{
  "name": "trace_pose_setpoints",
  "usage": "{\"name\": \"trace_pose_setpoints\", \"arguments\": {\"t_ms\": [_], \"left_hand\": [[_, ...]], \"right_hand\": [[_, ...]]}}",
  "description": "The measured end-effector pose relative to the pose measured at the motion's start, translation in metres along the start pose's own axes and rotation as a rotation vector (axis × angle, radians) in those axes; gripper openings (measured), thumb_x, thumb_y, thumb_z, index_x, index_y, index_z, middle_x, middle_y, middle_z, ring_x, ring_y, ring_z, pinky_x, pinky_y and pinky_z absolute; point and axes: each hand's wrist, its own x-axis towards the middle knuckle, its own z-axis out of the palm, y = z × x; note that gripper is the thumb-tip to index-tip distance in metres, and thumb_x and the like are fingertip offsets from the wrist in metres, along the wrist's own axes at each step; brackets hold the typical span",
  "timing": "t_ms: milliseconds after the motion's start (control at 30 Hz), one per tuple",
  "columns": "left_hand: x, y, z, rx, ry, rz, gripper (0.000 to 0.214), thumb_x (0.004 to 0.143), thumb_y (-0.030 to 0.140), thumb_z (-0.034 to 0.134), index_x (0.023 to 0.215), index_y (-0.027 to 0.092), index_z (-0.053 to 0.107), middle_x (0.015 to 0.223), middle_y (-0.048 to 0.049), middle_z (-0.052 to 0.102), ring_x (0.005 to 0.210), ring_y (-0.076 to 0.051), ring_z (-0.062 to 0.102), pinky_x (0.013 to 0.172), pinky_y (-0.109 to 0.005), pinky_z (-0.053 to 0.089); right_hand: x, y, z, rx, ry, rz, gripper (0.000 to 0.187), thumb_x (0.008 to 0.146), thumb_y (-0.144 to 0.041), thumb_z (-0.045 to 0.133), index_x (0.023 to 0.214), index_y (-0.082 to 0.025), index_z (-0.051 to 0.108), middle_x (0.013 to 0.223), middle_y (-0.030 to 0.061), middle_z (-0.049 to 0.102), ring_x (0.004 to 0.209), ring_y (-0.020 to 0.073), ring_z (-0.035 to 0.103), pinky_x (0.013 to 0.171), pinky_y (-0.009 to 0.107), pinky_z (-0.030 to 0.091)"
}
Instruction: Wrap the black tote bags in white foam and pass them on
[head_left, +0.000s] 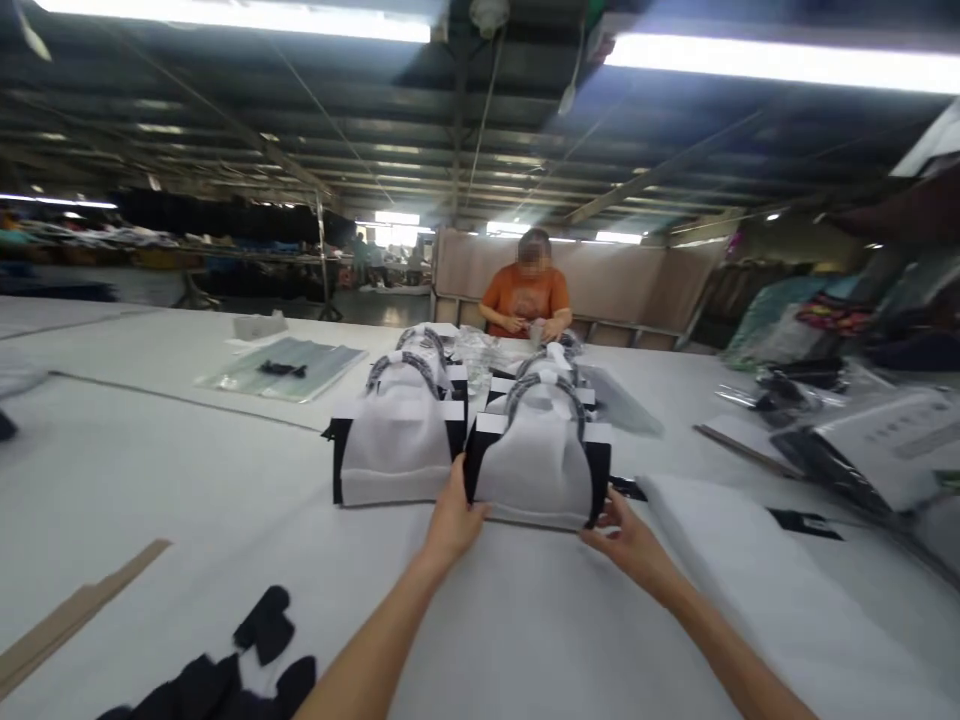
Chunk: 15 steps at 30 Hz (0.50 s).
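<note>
A folded black garment (598, 470) with a white sheet (534, 478) over its front and a dark-edged hoop on top stands in the front of the right-hand row. My left hand (452, 518) holds its lower left corner, thumb in front. At the lower right corner, my right hand (624, 538) grips the edge with bent fingers. Just left of it stands a matching white-fronted garment (401, 450), close to my left fingers. More such pieces are lined up behind both, partly hidden.
A person in an orange top (525, 295) works across the white table (247, 490). Dark cloth pieces (266, 625) and a brown cardboard strip (82, 610) lie front left. White sheets (750, 560) are stacked at right, near plastic-wrapped packages (892, 445). A clear bag (289, 370) lies back left.
</note>
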Motion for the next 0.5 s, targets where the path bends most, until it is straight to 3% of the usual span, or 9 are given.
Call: {"name": "trace_pose_setpoints", "arguments": {"t_ms": [100, 200, 300, 400, 500], "left_hand": [[0.002, -0.007, 0.009, 0.059, 0.092, 0.008, 0.078, 0.071, 0.023, 0.068, 0.138, 0.015, 0.03, 0.123, -0.0173, 0.059, 0.107, -0.03, 0.06, 0.094, -0.046, 0.045], [0.004, -0.016, 0.017, 0.118, 0.199, 0.017, 0.057, 0.075, 0.028, 0.066, 0.126, 0.016, 0.043, 0.113, -0.015, 0.064, 0.107, -0.029, 0.06, 0.091, -0.043, 0.047], [0.004, -0.024, 0.022, 0.117, 0.194, 0.017, 0.053, 0.078, 0.029, 0.063, 0.125, 0.016, 0.043, 0.113, -0.0146, 0.063, 0.093, -0.026, 0.064, 0.086, -0.041, 0.049], [-0.005, -0.019, 0.015, 0.118, 0.18, 0.047, 0.054, 0.081, 0.03, 0.059, 0.129, 0.017, 0.039, 0.12, -0.0154, 0.059, 0.075, -0.019, 0.064, 0.081, -0.038, 0.05], [-0.032, 0.007, -0.01, 0.101, 0.152, 0.054, 0.05, 0.083, 0.03, 0.055, 0.129, 0.019, 0.038, 0.122, -0.0145, 0.058, 0.065, -0.014, 0.06, 0.078, -0.036, 0.049]], "right_hand": [[-0.001, -0.001, 0.018, -0.052, 0.095, 0.0, 0.074, 0.062, -0.044, 0.067, 0.127, -0.018, 0.044, 0.093, 0.0051, 0.064, 0.07, 0.0199, 0.06, 0.062, 0.032, 0.05], [-0.003, 0.004, 0.028, -0.105, 0.142, -0.034, 0.057, 0.07, -0.048, 0.06, 0.118, -0.018, 0.051, 0.077, 0.0016, 0.061, 0.063, 0.0191, 0.057, 0.063, 0.033, 0.048], [-0.006, 0.012, 0.026, -0.097, 0.142, -0.049, 0.053, 0.074, -0.048, 0.054, 0.118, -0.018, 0.051, 0.081, 0.0031, 0.063, 0.068, 0.02, 0.059, 0.066, 0.034, 0.049], [-0.019, 0.01, 0.017, -0.075, 0.17, 0.029, 0.057, 0.077, -0.05, 0.048, 0.124, -0.018, 0.048, 0.095, 0.0075, 0.066, 0.078, 0.0217, 0.063, 0.074, 0.036, 0.051], [-0.055, -0.005, 0.008, -0.128, 0.171, 0.098, 0.058, 0.078, -0.055, 0.043, 0.121, -0.017, 0.051, 0.097, 0.0098, 0.067, 0.082, 0.0237, 0.065, 0.078, 0.039, 0.052]]}}
